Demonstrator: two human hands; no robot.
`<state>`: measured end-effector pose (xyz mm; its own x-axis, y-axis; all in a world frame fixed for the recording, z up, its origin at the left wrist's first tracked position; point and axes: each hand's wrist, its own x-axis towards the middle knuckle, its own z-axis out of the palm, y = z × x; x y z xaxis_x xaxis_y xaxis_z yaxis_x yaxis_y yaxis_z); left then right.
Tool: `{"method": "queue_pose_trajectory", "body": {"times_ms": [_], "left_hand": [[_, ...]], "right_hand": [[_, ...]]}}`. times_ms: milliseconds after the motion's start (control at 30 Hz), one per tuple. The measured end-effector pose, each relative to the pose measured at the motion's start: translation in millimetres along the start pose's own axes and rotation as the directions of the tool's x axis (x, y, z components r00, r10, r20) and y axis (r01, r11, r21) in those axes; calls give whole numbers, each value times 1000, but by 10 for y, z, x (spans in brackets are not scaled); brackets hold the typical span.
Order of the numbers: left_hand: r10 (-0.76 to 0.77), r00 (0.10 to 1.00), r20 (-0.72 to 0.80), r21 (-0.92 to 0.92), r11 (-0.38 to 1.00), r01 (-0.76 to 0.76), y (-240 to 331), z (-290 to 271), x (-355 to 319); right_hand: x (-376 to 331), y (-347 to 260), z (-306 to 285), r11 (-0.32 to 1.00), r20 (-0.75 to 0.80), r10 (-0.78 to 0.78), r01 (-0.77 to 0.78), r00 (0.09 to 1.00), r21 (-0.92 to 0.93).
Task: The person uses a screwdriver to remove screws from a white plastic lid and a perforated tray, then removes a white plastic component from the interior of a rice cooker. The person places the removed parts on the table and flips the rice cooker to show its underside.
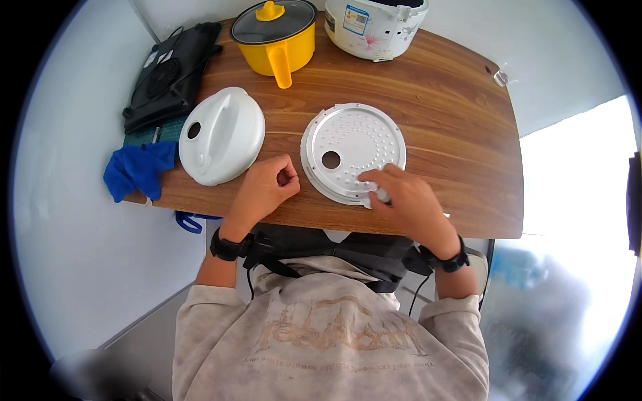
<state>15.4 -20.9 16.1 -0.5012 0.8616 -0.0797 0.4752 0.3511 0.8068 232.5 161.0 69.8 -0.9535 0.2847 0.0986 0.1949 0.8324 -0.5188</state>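
A round silver metal plate (354, 134) with rows of small bumps and one round hole lies flat on the table in front of me. My right hand (406, 200) is over its lower right edge. The fingers are curled around a small whitish piece (382, 195), mostly hidden, whose kind I cannot make out. Left of the plate, my left hand (267, 187) is closed with its fingertips together; whatever it may hold is hidden. Beside that hand rests a white oval rice cooker lid (231, 137) with a moulded handle and a dark round opening.
At the back stand a yellow pot (294, 50) with a glass lid and a white rice cooker body (374, 30). A black flat device (167, 77) and a blue cloth (137, 170) lie at the left, partly over a green mat (150, 134). The wooden table's (461, 167) front edge is close to me.
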Motion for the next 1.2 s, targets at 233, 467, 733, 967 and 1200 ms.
{"method": "queue_pose_trajectory", "body": {"times_ms": [233,467,733,967,1200], "left_hand": [[9,999,44,-133,991,-3,80,-35,40],[9,999,45,-146,989,-3,37,-29,70],[108,994,-3,-76,991,-108,20,5,106],[-1,1000,30,-187,982,7,96,33,124],[136,990,-38,-73,988,-138,32,109,167]], "right_hand": [[131,-92,501,989,-71,-59,49,996,-136],[165,-62,665,926,-19,-201,184,979,-330],[175,-68,667,917,10,-173,164,985,-363],[176,-72,677,927,-11,-163,150,987,-343],[166,-62,684,937,-34,-160,141,986,-318]]}}
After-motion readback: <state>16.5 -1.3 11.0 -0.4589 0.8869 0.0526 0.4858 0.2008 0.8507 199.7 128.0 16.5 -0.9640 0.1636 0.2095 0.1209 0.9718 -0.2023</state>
